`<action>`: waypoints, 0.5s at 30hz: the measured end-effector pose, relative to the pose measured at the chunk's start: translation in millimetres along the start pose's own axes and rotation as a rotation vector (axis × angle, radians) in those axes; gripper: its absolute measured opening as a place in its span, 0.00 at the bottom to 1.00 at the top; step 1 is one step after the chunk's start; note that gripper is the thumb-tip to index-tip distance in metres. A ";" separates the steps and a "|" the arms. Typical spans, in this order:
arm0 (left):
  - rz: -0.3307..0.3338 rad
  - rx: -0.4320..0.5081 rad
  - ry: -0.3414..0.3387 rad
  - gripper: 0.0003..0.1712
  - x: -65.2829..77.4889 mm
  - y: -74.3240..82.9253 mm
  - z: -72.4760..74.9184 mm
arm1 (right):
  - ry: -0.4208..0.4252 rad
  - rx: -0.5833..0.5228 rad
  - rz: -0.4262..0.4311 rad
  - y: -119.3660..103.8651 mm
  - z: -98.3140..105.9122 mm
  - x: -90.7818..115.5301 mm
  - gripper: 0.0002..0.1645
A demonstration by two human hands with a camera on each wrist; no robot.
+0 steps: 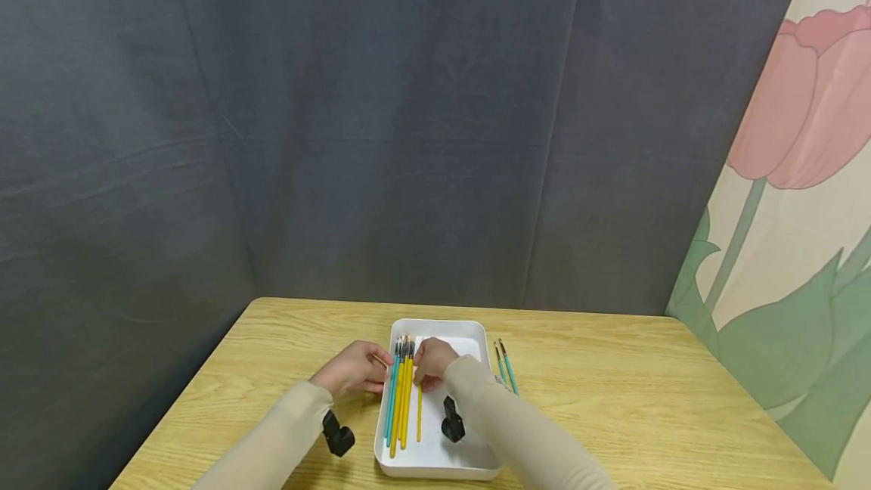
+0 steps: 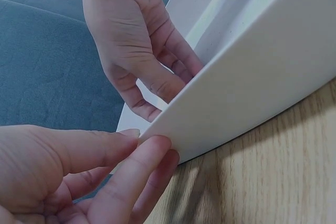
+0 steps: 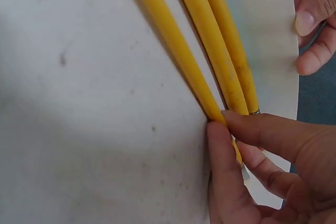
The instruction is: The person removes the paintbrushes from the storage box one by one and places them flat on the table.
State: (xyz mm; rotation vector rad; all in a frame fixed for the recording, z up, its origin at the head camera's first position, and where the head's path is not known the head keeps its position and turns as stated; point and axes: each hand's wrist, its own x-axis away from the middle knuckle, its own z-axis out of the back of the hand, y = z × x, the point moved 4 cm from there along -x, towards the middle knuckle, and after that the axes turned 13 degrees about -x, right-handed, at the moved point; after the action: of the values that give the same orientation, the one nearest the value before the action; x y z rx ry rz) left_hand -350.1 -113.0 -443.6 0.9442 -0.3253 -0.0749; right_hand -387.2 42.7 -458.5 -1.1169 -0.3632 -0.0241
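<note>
Head view: we see dark grey cloth [image 1: 408,134] hanging beyond the right grip [image 1: 437,361] and the left grip [image 1: 352,367], with a tulip mural [image 1: 789,134] well off to their right.
Desk [image 1: 646,384]: we see its wood grain beneath both grips and out to either side.
White tray [image 1: 435,472]: we find it under the right grip, its left wall at the left grip's fingertips.
Pale sleeves [image 1: 544,429]: they reach back from both grips toward the person.
Right grip: over the tray's inside, thumb and forefinger pinch one slim yellow paintbrush [image 3: 178,51].
Left grip: thumb at the rim, fingers against the outer wall; whether they pinch it we cannot tell.
Bundle: yellow brushes [image 1: 407,407] and turquoise brushes [image 1: 391,407] lie in the tray just left of the right grip, bristles pointing away from the person.
Loose pair [image 1: 505,365]: turquoise-handled, on the desk right of the right grip, outside the tray.
Pinched paintbrush: we see its handle run from the right grip back toward the person, beside the bundle.
</note>
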 end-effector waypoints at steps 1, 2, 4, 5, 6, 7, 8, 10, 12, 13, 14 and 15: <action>0.000 -0.002 -0.001 0.13 -0.1 0.0 0.2 | -0.002 -0.003 -0.004 -1.0 0.4 1.1 0.17; 0.001 -0.002 -0.001 0.13 -0.2 0.1 0.4 | -0.003 -0.005 -0.008 -1.7 0.9 1.8 0.17; 0.003 -0.002 -0.001 0.13 -0.4 -0.2 0.2 | -0.008 -0.018 -0.016 -2.6 1.9 2.5 0.17; 0.003 -0.001 -0.002 0.13 -0.5 -0.3 -0.1 | -0.021 -0.033 -0.018 -1.7 2.3 0.7 0.18; 0.005 0.002 -0.002 0.13 -0.3 -0.3 -0.3 | -0.027 -0.046 -0.025 -0.9 2.7 -0.3 0.17; 0.006 0.004 -0.002 0.13 -0.1 -0.2 -0.6 | -0.035 -0.062 -0.032 -0.4 3.3 -0.6 0.17; 0.007 0.006 -0.002 0.13 -0.1 -0.3 -0.9 | -0.044 -0.078 -0.035 0.9 3.7 -1.8 0.17; 0.007 0.008 0.000 0.13 0.0 -0.6 -1.2 | -0.063 -0.131 -0.053 3.0 5.4 -2.5 0.16; 0.005 0.012 0.001 0.13 0.2 -0.7 -1.2 | -0.068 -0.176 -0.068 4.6 7.7 -1.8 0.16; 0.004 0.011 0.002 0.13 -0.2 -1.2 -1.1 | -0.074 -0.194 -0.069 4.9 9.0 -1.5 0.16; 0.003 0.011 0.003 0.13 -0.4 -1.7 -0.8 | -0.081 -0.212 -0.073 5.7 10.2 -1.7 0.17; 0.002 0.011 0.004 0.13 -0.6 -2.1 -0.5 | -0.085 -0.231 -0.081 5.6 11.7 -0.8 0.17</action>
State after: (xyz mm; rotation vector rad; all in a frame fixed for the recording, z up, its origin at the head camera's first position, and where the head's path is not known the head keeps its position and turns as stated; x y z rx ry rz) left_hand -350.4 -113.8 -445.7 0.9553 -0.3234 -0.0698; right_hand -390.0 55.4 -459.1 -1.3334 -0.4908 -0.0926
